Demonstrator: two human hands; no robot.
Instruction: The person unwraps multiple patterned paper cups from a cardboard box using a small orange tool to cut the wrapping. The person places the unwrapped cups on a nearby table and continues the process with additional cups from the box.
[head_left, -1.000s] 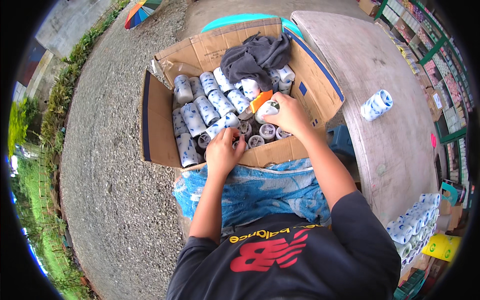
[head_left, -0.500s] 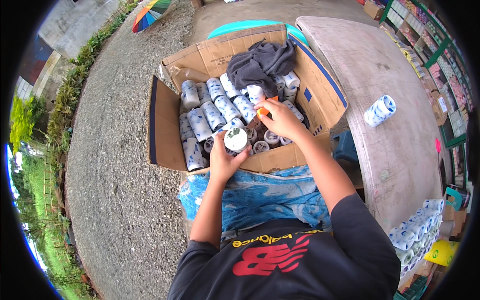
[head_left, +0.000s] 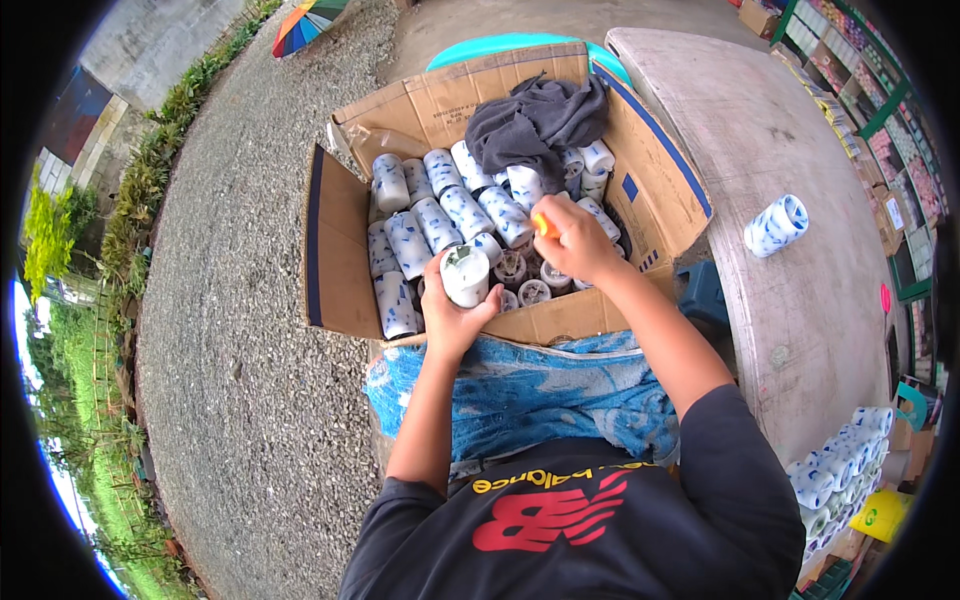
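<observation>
My left hand [head_left: 456, 318] is wrapped round a white cylinder [head_left: 466, 280], its top end marked with dark green patches and tilted up toward me. To the right of it, my right hand [head_left: 582, 245] grips an orange-handled tool [head_left: 545, 226]; its working end is blurred and cannot be made out. Both hands are over the near part of an open cardboard box [head_left: 338, 245]. Rows of white cylinders with blue flecks [head_left: 405, 245] fill the box, and several clear-ended cylinders with dark contents [head_left: 534, 292] stand near its front. A dark grey cloth [head_left: 525, 125] lies over the back right.
A long pale table [head_left: 700, 105] is on the right, with one blue-flecked cylinder [head_left: 776, 226] on it and a stack of similar ones [head_left: 835, 465] at its near end. A blue patterned towel [head_left: 530, 395] hangs before the box. Gravel [head_left: 250, 300] covers the left.
My right hand has drawn slightly right, away from the held cylinder, and the tool's dark flat end no longer shows clearly. The cylinder in my left hand has tipped, showing more of its side.
</observation>
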